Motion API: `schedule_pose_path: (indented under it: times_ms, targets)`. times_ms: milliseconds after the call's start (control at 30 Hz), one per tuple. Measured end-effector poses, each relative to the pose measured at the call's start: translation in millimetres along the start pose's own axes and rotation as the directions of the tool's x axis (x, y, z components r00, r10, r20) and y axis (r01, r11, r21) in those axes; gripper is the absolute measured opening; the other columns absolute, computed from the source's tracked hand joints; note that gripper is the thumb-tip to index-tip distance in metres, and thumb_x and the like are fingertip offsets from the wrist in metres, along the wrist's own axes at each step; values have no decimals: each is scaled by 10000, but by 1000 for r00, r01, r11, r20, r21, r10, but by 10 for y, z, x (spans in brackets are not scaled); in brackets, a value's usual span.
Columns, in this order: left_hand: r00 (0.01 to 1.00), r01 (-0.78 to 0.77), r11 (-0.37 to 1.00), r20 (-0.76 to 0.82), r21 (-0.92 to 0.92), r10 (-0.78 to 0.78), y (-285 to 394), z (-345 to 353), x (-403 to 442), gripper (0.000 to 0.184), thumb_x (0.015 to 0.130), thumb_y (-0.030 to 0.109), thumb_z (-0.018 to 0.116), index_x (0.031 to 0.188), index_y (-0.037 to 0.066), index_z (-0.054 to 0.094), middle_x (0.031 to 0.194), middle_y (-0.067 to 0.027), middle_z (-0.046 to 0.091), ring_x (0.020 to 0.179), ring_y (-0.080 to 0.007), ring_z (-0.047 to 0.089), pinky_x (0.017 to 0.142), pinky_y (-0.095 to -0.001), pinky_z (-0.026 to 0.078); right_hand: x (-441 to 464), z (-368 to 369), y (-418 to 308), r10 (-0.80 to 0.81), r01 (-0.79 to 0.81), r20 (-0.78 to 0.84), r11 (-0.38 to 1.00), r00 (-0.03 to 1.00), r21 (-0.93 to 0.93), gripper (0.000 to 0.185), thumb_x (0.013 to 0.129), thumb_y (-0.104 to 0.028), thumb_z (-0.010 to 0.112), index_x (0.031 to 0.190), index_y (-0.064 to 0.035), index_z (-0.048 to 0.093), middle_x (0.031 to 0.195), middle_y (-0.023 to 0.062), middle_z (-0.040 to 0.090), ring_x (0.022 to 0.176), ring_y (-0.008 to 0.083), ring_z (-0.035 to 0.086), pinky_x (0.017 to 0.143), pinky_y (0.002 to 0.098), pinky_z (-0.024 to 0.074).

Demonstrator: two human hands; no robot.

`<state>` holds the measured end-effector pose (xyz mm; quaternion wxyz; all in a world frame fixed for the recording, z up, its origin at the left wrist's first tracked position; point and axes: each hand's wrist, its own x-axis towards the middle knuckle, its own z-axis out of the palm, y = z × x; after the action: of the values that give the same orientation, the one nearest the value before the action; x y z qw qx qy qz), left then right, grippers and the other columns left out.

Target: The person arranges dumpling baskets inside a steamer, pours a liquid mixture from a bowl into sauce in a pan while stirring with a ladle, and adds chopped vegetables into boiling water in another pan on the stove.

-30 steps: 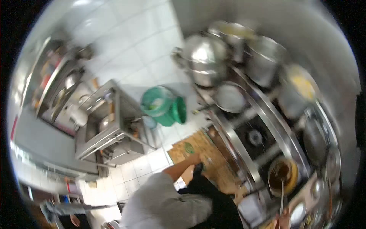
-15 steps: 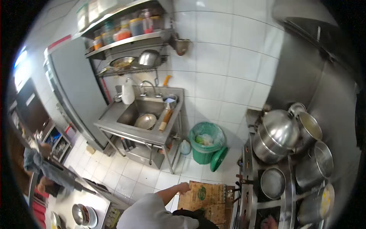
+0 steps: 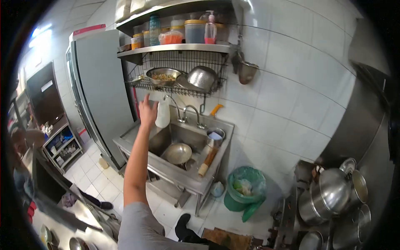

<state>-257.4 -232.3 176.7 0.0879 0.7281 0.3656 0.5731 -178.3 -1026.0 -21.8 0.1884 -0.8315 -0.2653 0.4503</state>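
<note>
My left hand (image 3: pixel 148 111) is raised at the end of my outstretched arm, with fingers apart and nothing held. It appears just left of a white bottle (image 3: pixel 163 115) behind the sink and below a wire rack. A metal bowl of food (image 3: pixel 163 76) and a perforated metal bowl (image 3: pixel 201 77) rest on the rack. Under my hand is the steel sink (image 3: pixel 175 134), with a round metal bowl (image 3: pixel 178 153) in its basin. A metal pot (image 3: pixel 215 137) and a brown, roller-like object (image 3: pixel 207 161) lie on the sink's right side. My right hand is out of view.
A tall grey fridge (image 3: pixel 100 91) stands left of the sink. On the floor are a green bin (image 3: pixel 234 201) and a cardboard mat (image 3: pixel 227 238). Large steamer pots (image 3: pixel 333 191) occupy the stove. At the far left, a person (image 3: pixel 25 162) is partly visible.
The view has swung from the stove toward the sink and rack. My left hand has risen from low near the mat to beneath the rack. My right hand has left the view.
</note>
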Motion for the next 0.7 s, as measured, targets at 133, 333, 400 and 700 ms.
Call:
schedule_pose_path:
  times_ms: [133,333,400,700]
  targets:
    - [995,-56,995,89,87,48,-704,771,1550,890,791,458,808,1522,159,397,1395,-310,487,1315,-504,431,1104,-477,385,1095,-363,-1341,-144,149,-133,988,981,29,583,988,-363,633,1461,-55,488,1262,149,666,1127,330,641,952,449,512]
    - [903,-53,999,426,-1,48,-1280,1156,2324,738,724,416,862,1315,48,616,1212,-282,634,1180,-422,587,994,-448,477,1876,-1109,-3440,-331,333,-40,938,943,91,573,986,-354,643,1455,-61,494,1230,160,680,1066,293,663,902,414,541]
    - [954,-144,986,251,-88,162,-1336,1063,2375,566,736,316,862,1178,20,670,1162,-255,657,1053,-386,651,909,-452,512,1991,-1468,-3959,-294,299,-60,947,954,113,557,952,-191,692,1453,-50,493,1250,150,673,1083,223,669,910,364,541]
    - [980,-25,992,192,-123,49,-1796,361,3015,331,858,209,794,963,-53,620,844,-116,695,794,-129,616,730,-321,511,2492,-2154,-4885,-468,475,-86,874,880,103,542,975,-165,682,1468,-62,482,1224,127,682,1071,175,674,879,324,547]
